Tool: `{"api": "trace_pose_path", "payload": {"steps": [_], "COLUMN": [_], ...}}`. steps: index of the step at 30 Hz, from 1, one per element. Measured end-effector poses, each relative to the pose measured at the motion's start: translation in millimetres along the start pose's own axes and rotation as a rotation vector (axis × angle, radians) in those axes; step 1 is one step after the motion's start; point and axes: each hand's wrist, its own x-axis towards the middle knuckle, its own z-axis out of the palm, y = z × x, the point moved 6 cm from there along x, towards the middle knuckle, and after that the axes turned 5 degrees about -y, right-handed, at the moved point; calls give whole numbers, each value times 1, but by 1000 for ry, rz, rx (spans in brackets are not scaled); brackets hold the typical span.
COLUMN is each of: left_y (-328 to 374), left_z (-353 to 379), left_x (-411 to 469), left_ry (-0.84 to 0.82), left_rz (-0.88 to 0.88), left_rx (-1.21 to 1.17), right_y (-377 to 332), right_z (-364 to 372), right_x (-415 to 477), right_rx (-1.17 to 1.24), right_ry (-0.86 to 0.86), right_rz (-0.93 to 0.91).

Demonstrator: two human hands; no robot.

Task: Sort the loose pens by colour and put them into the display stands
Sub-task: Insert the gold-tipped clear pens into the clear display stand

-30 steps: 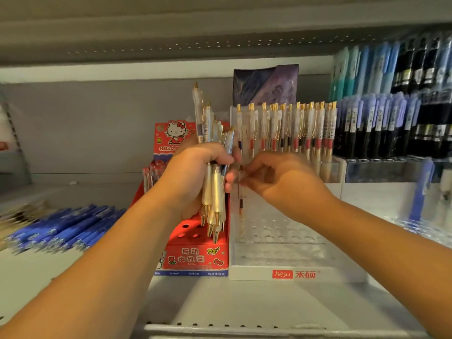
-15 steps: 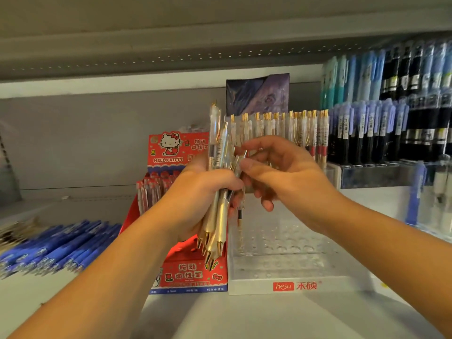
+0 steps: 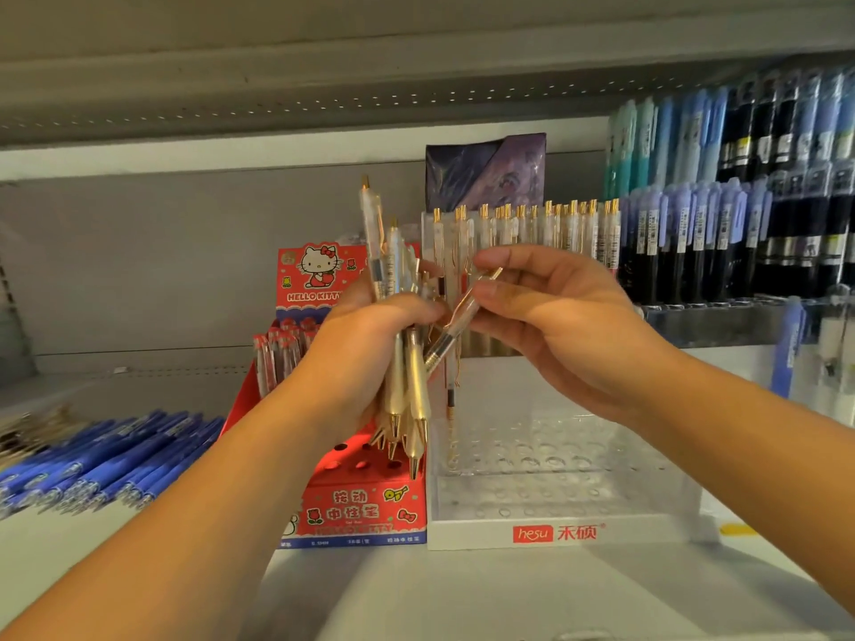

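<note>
Both bare forearms reach forward and converge at centre. The left hand (image 3: 365, 349), its back toward the camera, has its fingers curled round an upright bundle of pens (image 3: 415, 386). The right hand (image 3: 569, 330) pinches a single tilted pen (image 3: 462, 312) at its fingertips.

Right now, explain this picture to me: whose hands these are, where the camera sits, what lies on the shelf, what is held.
No machine here: a person's bare hands, filmed by a head-worn camera looking forward and down at a shelf. The left hand grips a bundle of clear gold-tipped pens. The right hand pinches one clear gold-tipped pen, tilted. Behind them stands a clear plastic display stand with holes, matching pens along its back. Left of it sits a red cardboard Hello Kitty box; loose blue pens lie farther left.
</note>
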Motion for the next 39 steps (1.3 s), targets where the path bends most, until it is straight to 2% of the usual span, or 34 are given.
{"api": "trace_pose_path", "payload": {"steps": [4, 7, 11, 15, 18, 22, 26, 29, 34, 39], "left_y": [1, 2, 4, 5, 3, 1, -2, -5, -4, -4], "left_z": [-4, 1, 5, 4, 3, 6, 8, 8, 10, 6], "left_x": [0, -1, -4, -3, -1, 1, 0, -1, 0, 1], "left_ry": [61, 7, -54, -46, -71, -103, -135, -128, -131, -82], "left_rz": [-14, -52, -78, -71, -70, -49, -39, -38, -5, -30], "left_rx": [-5, -97, -183, -253, -270, -221, -112, -65, -99, -99], "right_y": [0, -1, -15, -16, -16, -17, -12, -10, -15, -2], "right_z": [-1, -1, -4, -5, -11, -20, -16, -15, -21, -14], "right_x": [0, -1, -4, -3, -2, -1, 0, 0, 0, 1], "right_rx": [15, 26, -114, -3, 5, -298, -585, -677, -620, -792], "right_ry": [-10, 3, 43, 24, 84, 244, 262, 266, 298, 226], "right_rz": [-7, -41, -142, -145, -141, -141, -167, -206, -262, -252]}}
